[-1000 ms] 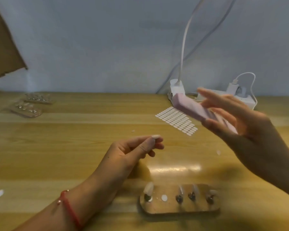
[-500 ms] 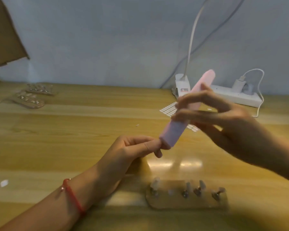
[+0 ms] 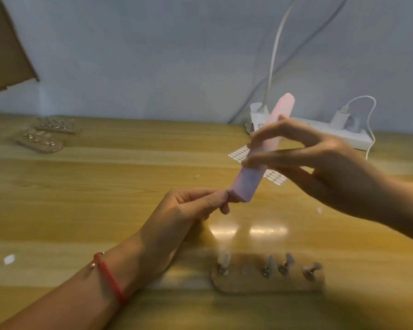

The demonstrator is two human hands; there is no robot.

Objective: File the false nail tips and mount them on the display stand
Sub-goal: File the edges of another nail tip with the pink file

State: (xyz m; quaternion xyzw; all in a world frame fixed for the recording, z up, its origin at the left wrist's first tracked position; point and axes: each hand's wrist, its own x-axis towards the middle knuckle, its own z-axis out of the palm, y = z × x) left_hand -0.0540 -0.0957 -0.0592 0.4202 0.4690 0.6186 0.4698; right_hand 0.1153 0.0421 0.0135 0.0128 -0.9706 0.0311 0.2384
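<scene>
My right hand [image 3: 320, 167] pinches a pink file block [image 3: 250, 179] near its middle, tilted with the low end toward me. That low end meets the fingertips of my left hand [image 3: 188, 210], which pinch a small nail tip; the tip itself is hidden behind the thumb and the block. Below the hands lies the wooden display stand [image 3: 267, 284] with several metal pegs. A clear nail tip [image 3: 224, 257] stands on its leftmost peg.
A sheet of white adhesive tabs [image 3: 239, 154] lies behind the file block. A white power strip [image 3: 339, 134] with plugs and cables sits at the back right. Two more stands [image 3: 43, 139] lie at the back left. A loose nail tip [image 3: 9, 259] rests on the table at left.
My right hand swung the file block from flat and raised to tilted, and brought its low end down onto my left fingertips. Since half a second ago little has moved.
</scene>
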